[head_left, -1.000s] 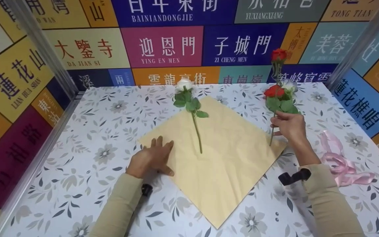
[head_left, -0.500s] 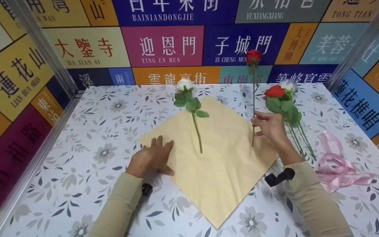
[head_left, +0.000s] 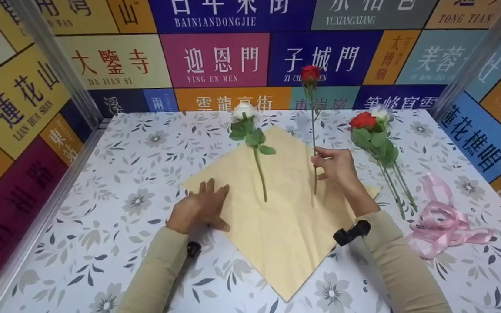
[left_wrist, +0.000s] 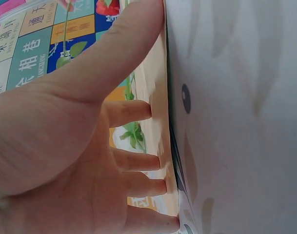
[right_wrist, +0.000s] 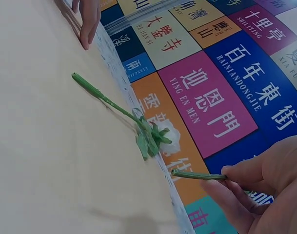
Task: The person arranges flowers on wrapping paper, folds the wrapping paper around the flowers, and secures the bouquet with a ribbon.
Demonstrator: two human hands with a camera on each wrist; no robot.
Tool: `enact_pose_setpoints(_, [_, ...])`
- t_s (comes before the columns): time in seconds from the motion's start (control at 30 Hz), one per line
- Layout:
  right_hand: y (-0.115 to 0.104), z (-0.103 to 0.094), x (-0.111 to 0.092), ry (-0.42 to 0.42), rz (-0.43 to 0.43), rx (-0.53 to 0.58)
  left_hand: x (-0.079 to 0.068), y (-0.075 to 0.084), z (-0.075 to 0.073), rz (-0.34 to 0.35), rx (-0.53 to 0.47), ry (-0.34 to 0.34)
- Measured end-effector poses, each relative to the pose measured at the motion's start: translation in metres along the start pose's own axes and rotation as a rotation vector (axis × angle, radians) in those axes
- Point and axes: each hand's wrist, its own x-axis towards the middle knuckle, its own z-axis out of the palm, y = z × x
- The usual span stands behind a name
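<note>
My right hand [head_left: 335, 167] pinches the stem of a red rose [head_left: 310, 74] between thumb and fingers, the bloom standing up over the paper's right half. In the right wrist view the cut stem end pokes out past the fingertips. A white rose [head_left: 244, 112] lies on the tan wrapping paper [head_left: 285, 243], its bloom past the upper left edge and its stem pointing toward the middle. Fingers spread, my left hand [head_left: 200, 206] presses on the paper's left corner; the left wrist view shows the fingertips [left_wrist: 158, 187] resting on the sheet.
Right of the paper lie another red rose [head_left: 362, 120] and a white rose [head_left: 382, 114], their stems side by side. A tangled pink ribbon [head_left: 446, 221] sits nearer on the right. The flowered tabletop [head_left: 81, 208] ends at a wall of coloured signs [head_left: 215, 61].
My right hand has carried the red rose leftward, from beside the other roses to over the paper's right half. The left hand has stayed in place.
</note>
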Motion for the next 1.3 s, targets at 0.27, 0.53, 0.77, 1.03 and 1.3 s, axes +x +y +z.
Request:
enact_pose_setpoints(0.27, [-0.004, 0.025, 0.004, -0.035, 0.021, 0.069, -0.001, 0.000, -0.002, 0.005, -0.014, -0.013])
enact_pose_setpoints(0.53, [-0.004, 0.049, 0.005, -0.066, 0.009, 0.085, -0.001, 0.001, -0.002, -0.012, 0.035, -0.022])
enact_pose_setpoints(0.77, [-0.003, 0.068, 0.007, -0.083, 0.034, 0.105, -0.001, 0.001, -0.002, -0.014, 0.051, -0.019])
enact_pose_setpoints(1.03, [-0.007, 0.087, 0.010, -0.100, 0.022, 0.081, 0.000, -0.001, 0.000, -0.006, 0.011, -0.013])
enact_pose_setpoints(1.3, [-0.005, 0.103, 0.016, -0.099, 0.056, 0.025, 0.001, -0.002, 0.000, 0.006, -0.002, 0.005])
